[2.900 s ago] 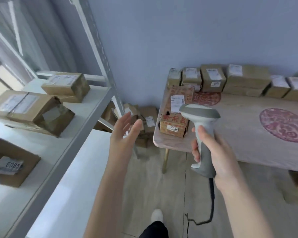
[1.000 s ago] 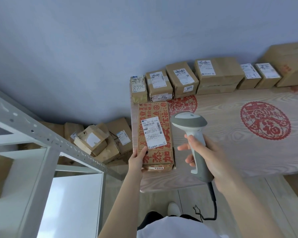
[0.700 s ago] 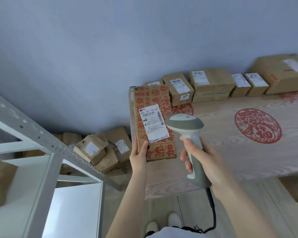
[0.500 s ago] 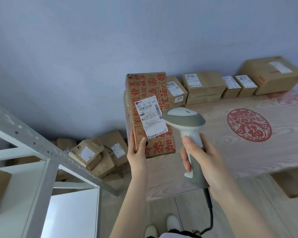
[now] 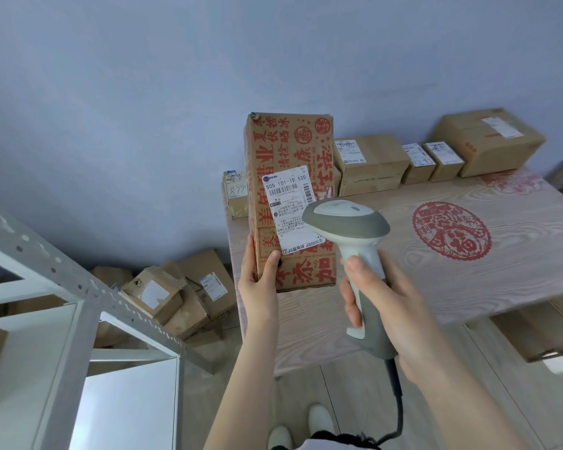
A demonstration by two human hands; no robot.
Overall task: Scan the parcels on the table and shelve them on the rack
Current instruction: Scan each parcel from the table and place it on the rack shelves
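Step in hand (judged): scanning, shelving not yet begun.

- Rack [image 5: 78, 287], far left: grey perforated metal uprights, smooth white shelf boards.
- Floor behind it: a loose pile of boxes [image 5: 176, 293], dented brown cardboard.
- Left hand [image 5: 259, 284]: fingers round the lower left edge of the parcel [image 5: 290, 151], thumb on its front face.
- The parcel is a tall rectangular carton, matt brown with red printed characters, held upright over the left end of the bench [image 5: 468, 287]. Cannot tell whether its lower edge rests there.
- Label [image 5: 288, 203]: white, glossy, slightly skewed, barcode near its top.
- Scanner [image 5: 346, 222]: smooth grey and white plastic, rounded head just before the label, corded.
- Right hand [image 5: 390, 306]: fingers curled round the scanner handle.
- The bench has a pale wood-grain top with a red paper-cut design [image 5: 450, 230]. A row of labelled cartons [image 5: 374, 157] stands along the wall.

Next move (judged): aim the scanner head squarely at the barcode, then carry the parcel left to the rack.
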